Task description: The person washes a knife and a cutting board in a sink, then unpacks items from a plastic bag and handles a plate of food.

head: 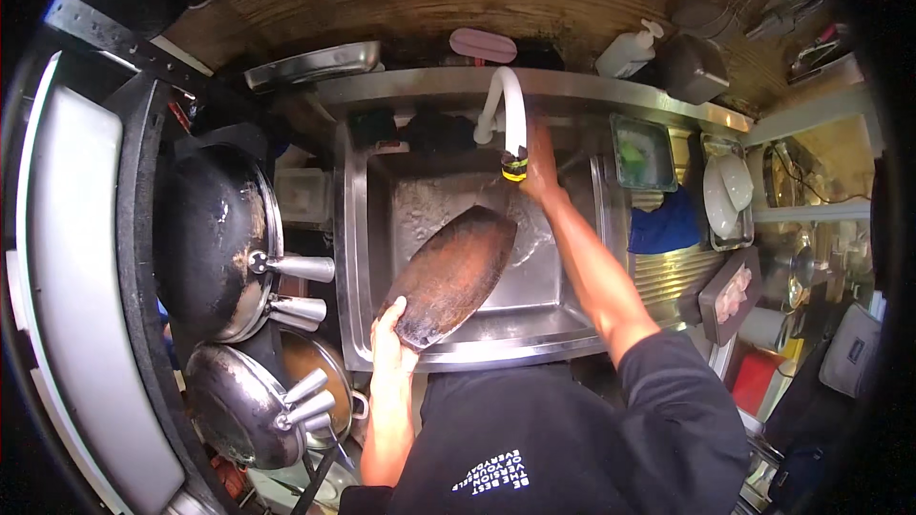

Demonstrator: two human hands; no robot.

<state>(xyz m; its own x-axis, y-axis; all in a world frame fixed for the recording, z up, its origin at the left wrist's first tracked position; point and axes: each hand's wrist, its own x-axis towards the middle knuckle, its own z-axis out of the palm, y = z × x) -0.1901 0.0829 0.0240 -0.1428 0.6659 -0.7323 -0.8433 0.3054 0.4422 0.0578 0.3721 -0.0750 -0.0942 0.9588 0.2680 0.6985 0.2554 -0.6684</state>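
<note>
My left hand [392, 332] grips the near end of a long, worn brown board [458, 272], apparently wooden, with a blackened rim. Thumb on top, it holds the board tilted above the stainless steel sink [458, 357]. The right arm stretches across the basin, and my right hand [538, 164] is beside the white curved faucet [514, 107]. That spout has yellow and dark wrapping at its tip and partly covers the hand, so its fingers are hard to make out. Water [529, 250] lies on the basin floor beyond the board.
Several blackened pans [215, 243] hang at left, handles pointing toward the sink. A metal tray [315, 64] and a pump bottle [630, 50] stand behind the basin. On the right are a green-tinted container [644, 150], a blue cloth [664, 223] and white dishes [721, 193].
</note>
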